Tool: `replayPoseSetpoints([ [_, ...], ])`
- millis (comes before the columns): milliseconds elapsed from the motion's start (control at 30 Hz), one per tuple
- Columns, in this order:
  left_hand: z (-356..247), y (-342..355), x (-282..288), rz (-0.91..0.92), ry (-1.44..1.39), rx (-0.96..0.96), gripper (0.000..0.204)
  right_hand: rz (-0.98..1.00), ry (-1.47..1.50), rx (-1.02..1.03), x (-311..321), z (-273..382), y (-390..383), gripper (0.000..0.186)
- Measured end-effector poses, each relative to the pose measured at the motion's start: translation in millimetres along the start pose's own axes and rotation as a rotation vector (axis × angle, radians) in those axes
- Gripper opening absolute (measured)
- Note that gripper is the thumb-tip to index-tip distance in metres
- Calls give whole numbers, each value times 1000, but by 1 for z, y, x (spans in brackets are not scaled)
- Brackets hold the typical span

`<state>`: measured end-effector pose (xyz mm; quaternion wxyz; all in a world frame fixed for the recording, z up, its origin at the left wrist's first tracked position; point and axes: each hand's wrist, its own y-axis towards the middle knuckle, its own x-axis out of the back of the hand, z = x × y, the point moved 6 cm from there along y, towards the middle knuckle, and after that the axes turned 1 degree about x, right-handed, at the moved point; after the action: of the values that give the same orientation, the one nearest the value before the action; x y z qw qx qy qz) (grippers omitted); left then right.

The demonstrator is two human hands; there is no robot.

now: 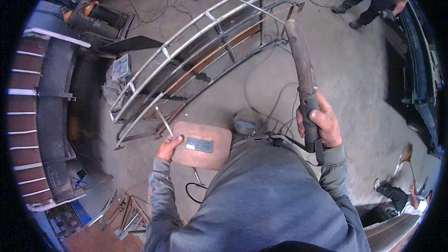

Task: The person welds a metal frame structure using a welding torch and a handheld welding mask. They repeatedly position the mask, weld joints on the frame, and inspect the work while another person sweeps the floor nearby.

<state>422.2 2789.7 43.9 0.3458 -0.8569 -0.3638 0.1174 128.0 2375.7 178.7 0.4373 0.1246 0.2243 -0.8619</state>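
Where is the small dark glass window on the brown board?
The small dark glass window sits mid-board on the brown welding shield, lower centre of the head view, just right of the left hand.

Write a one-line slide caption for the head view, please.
Left hand holds a welding shield; right hand grips an electrode holder.

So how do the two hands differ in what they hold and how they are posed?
The right hand is a closed fist around the black grip of a long, rusty metal tool pointing up and away; the left hand pinches a thin ribbed metal rod beside a flat brown shield plate. Right sits higher, left lower. Both are bare, with grey sleeves.
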Motion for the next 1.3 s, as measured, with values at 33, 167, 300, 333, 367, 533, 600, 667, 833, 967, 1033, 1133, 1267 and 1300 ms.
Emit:
replayPoseSetpoints([
  [33,-11,10,-7,21,15,-4,49,-33,-8,-11,5,9,5,75],
  [167,-37,52,-25,68,6,51,47,-58,-34,-25,20,34,33,67],
  [300,-70,84,-67,140,40,58,48,-88,-44,-27,54,37,46,59],
  [333,-75,95,-73,156,34,49,48,-86,-51,-29,62,38,53,57],
  [367,-81,109,-81,181,29,43,49,-81,-65,-44,69,39,61,56],
  [533,-107,161,-108,164,-99,70,52,-72,-163,-190,100,35,130,58],
  [600,-116,183,-109,128,-144,44,50,-97,-203,-251,108,43,157,56],
  [667,-137,192,-110,60,-178,11,50,-92,-249,-336,115,49,187,54],
  [833,-181,204,-88,-240,-388,-182,49,65,-424,-503,125,62,264,56],
  [967,-225,202,-76,-544,-458,-342,48,174,-461,-512,128,63,322,50],
  [1033,-247,201,-78,-666,-487,-469,47,239,-520,-495,129,64,352,48],
  [1133,-277,194,-92,-836,-471,-564,46,356,-645,-407,129,61,398,46],
  [1267,-301,187,-117,-1027,-427,-569,45,548,-711,-379,135,53,458,47],
  [1300,-307,188,-126,-1075,-427,-554,45,584,-696,-433,139,53,473,47],
])
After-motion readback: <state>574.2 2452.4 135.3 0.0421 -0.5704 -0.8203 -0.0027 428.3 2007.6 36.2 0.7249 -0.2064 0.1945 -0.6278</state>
